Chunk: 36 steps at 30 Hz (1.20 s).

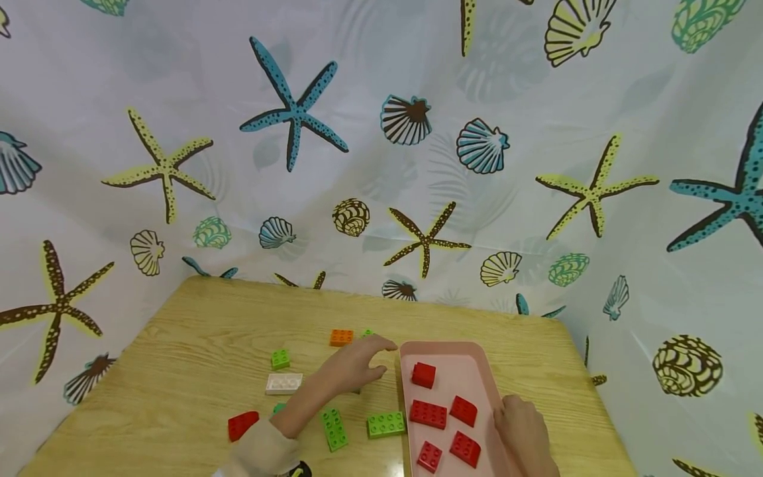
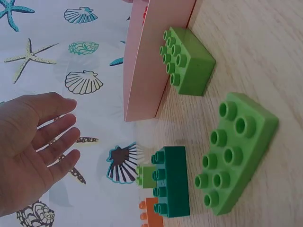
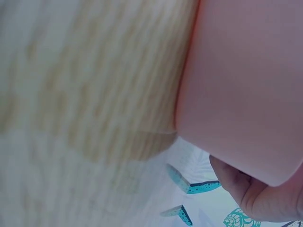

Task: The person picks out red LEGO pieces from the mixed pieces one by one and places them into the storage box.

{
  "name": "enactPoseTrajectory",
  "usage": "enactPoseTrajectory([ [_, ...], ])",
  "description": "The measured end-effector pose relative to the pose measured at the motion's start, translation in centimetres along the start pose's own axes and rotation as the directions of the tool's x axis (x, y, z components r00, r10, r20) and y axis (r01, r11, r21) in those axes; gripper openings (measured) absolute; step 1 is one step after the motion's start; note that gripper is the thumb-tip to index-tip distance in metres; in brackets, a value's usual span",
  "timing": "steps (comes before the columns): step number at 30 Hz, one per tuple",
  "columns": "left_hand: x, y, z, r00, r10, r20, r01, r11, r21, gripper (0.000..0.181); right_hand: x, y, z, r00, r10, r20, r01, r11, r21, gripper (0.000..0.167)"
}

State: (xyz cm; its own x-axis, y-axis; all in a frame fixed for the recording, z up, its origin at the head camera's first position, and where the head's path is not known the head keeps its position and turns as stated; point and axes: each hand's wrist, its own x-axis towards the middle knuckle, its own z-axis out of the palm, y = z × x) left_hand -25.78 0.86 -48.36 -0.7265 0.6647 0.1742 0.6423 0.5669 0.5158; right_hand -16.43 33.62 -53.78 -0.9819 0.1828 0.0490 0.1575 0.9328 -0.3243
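My left hand [image 1: 356, 366] hovers beside the left rim of a pink tray [image 1: 456, 366], fingers relaxed and holding nothing. In the left wrist view the palm of that left hand [image 2: 35, 146] faces the camera, apart from the bricks. My right hand [image 1: 524, 430] grips the tray's right side; in the right wrist view its fingers [image 3: 236, 182] bend round the tray's edge. Several red toy building bricks [image 1: 428, 414] lie inside the tray. Nearest the left hand in its wrist view are a dark green brick [image 2: 175, 182], a flat light green brick [image 2: 236, 151] and a thicker green brick [image 2: 194, 64].
Left of the tray, the wooden table [image 1: 179, 371] bears an orange brick [image 1: 342, 338], a small green brick [image 1: 280, 359], a white brick [image 1: 284, 383] and a red brick [image 1: 242, 425]. A curtain [image 1: 357, 179] printed with shells and starfish hangs round the table.
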Motion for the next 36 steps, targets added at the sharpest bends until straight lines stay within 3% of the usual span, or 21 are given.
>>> enactPoseTrajectory([
  [14, -3.2, -2.6, -2.2, 0.997, -0.040, -0.066, 0.038, 0.999, -0.035, 0.043, -0.2, -0.1, 0.0, 1.000, 0.003, 0.006, -0.003, 1.000, 0.006, 0.027],
  [19, -4.0, -3.1, -2.7, 0.993, -0.092, -0.073, 0.087, 0.994, -0.074, 0.048, -0.1, -0.1, -0.1, 1.000, 0.001, 0.012, -0.001, 1.000, 0.006, 0.026],
  [23, -4.6, -3.5, -3.3, 0.983, -0.166, -0.072, 0.156, 0.978, -0.136, 0.053, 0.0, -0.1, -0.1, 1.000, -0.005, 0.007, 0.005, 1.000, -0.001, 0.027],
  [31, -6.1, -4.4, -4.0, 0.961, -0.247, -0.120, 0.232, 0.964, -0.130, 0.052, 0.0, -0.2, -0.1, 1.000, -0.003, 0.013, 0.003, 1.000, 0.001, 0.025],
  [36, -7.2, -5.0, -4.5, 0.953, -0.275, -0.127, 0.262, 0.959, -0.110, 0.047, -0.1, -0.1, -0.1, 0.999, -0.028, -0.021, 0.028, 1.000, 0.006, 0.025],
])
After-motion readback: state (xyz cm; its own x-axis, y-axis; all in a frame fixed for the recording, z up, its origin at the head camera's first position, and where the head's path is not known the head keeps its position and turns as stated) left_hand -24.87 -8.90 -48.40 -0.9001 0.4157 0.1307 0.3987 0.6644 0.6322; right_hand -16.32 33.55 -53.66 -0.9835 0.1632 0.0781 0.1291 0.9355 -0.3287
